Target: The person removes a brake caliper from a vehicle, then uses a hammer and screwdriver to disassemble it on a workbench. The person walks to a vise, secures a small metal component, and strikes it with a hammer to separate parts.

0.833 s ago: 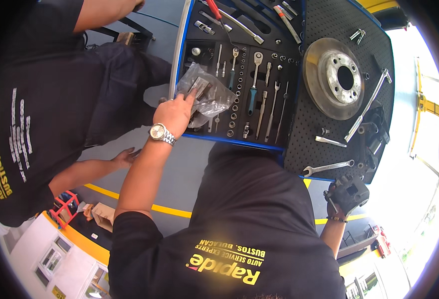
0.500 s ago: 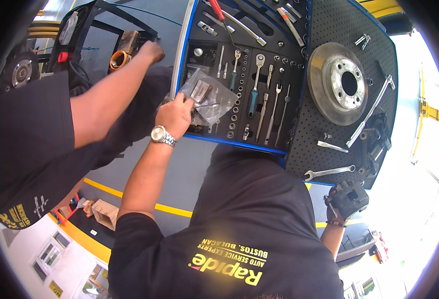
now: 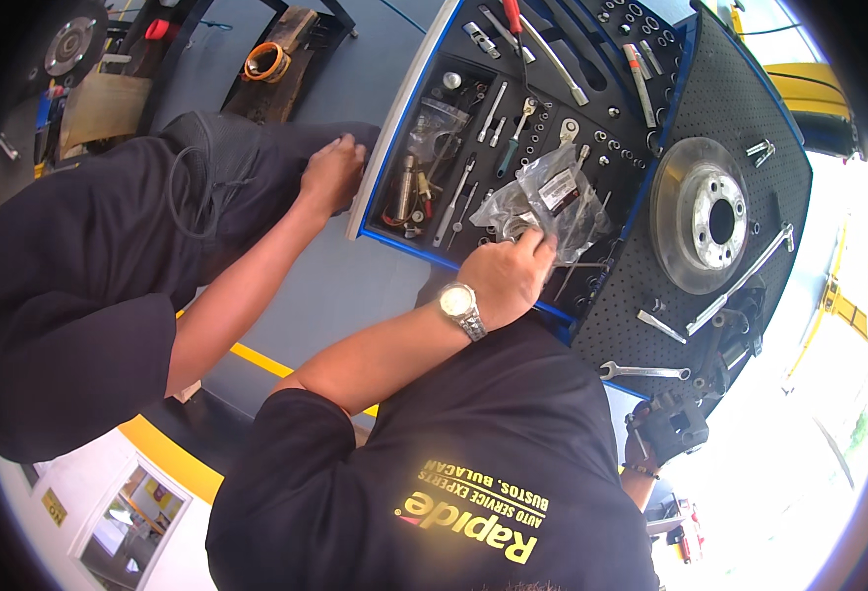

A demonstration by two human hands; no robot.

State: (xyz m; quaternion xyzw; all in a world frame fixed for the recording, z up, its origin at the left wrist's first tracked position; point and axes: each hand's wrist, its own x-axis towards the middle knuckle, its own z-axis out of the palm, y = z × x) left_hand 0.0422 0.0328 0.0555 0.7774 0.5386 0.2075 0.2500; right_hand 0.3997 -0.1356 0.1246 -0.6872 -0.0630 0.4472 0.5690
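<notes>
My left hand (image 3: 508,271), with a watch on its wrist, pinches a clear plastic bag (image 3: 583,222) that has a dark and white label. The bag hangs over the open tool drawer (image 3: 365,212) and covers part of a ratchet (image 3: 569,128) and some sockets. Low on the right, my right hand (image 3: 639,451) holds a dark brake caliper (image 3: 678,422) beside the perforated worktop's near edge. Most of that hand's fingers are hidden behind the caliper. A combination wrench (image 3: 645,372) lies just beyond it.
A brake disc (image 3: 672,219), a long-handled wrench (image 3: 739,281) and a dark bracket (image 3: 744,315) rest on the perforated worktop (image 3: 611,330). At left a co-worker's hand (image 3: 337,172) is close to the drawer's side. An orange ring (image 3: 266,62) sits on a wooden block beyond.
My left hand has carried the plastic bag rightward, from the drawer's left compartment to over the ratchets. The co-worker's hand has come back from the wooden block. My right hand still holds the caliper.
</notes>
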